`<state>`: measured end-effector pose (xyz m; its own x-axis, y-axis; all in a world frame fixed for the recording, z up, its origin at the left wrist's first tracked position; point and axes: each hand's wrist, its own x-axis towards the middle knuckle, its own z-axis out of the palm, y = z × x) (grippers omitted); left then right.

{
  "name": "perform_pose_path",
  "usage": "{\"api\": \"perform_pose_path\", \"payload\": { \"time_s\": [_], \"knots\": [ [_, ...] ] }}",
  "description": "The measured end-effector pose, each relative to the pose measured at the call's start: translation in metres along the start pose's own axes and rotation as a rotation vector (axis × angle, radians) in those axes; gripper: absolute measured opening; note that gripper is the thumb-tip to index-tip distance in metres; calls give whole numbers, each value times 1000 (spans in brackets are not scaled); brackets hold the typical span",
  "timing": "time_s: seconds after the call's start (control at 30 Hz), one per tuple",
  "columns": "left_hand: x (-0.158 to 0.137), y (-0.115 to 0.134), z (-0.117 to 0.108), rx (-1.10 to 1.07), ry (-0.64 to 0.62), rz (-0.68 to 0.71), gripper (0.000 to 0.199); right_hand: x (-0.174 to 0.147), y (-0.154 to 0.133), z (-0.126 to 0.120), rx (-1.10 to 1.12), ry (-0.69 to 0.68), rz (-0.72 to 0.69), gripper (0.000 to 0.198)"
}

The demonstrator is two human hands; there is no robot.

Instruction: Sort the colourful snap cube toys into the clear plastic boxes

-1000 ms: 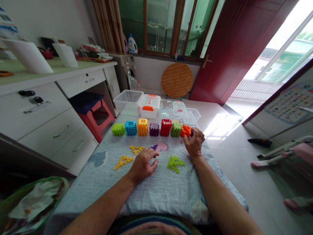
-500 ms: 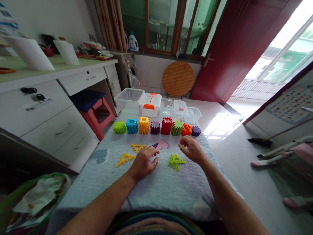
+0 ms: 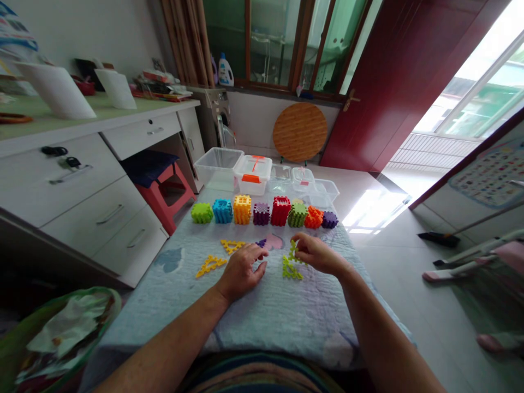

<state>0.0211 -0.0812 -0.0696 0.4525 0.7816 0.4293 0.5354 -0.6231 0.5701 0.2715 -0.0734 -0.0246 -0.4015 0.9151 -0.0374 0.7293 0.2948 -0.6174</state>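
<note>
My right hand pinches a lime-green toothed interlocking piece, which is tilted up from the cloth. Just below it, a second lime-green interlocking piece lies flat, with a hollow middle. My left hand rests palm down on the cloth, thumb apart from the fingers, holding nothing. Beyond its fingertips a small purple piece shows partly. Left of that hand are two yellow triangular pieces, the upper yellow triangle and the lower yellow triangle.
A row of assembled toothed blocks crosses the table, among them a yellow block and a red block. Behind stand clear plastic boxes, one an orange-latched box. The cloth-covered table has a waste basket at its left.
My right hand has come down and left from near the orange block and taken hold of one lime-green piece, lifting it off the other. My left hand stays put.
</note>
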Motion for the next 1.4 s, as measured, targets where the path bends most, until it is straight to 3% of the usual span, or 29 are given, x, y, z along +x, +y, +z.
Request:
{"api": "perform_pose_path", "payload": {
  "time_s": [0.1, 0.27, 0.33, 0.4, 0.53, 0.73, 0.93, 1.23, 1.4],
  "knots": [
    [0, -1, 0, -6, -3, -2, 15, 6, 13, 10, 53, 96, 19, 30],
    [0, -3, 1, -4, -2, 11, 16, 7, 32, 24, -96, 388, -18, 30],
    [0, -3, 1, -3, -5, 8, 15, 4, 29, 22, -105, 340, -49, 21],
    [1, -2, 1, 3, -8, 4, 14, 0, 20, 18, -111, 204, -76, 15],
    [1, -1, 0, 19, 3, 3, 13, -9, 0, 20, -194, -13, -64, 26],
    [2, -1, 0, 21, 2, 0, 13, -12, -4, 28, -229, -8, -85, 21],
    [2, 1, -1, 10, 2, -14, 13, -7, -3, 28, -66, 97, -153, 20],
    [1, -2, 0, 3, 5, -13, 13, 0, 21, 24, -8, 549, -63, 6],
    [0, -3, 1, 6, 0, -5, 14, 2, 31, 26, -149, 574, -35, 10]
  ]
}}
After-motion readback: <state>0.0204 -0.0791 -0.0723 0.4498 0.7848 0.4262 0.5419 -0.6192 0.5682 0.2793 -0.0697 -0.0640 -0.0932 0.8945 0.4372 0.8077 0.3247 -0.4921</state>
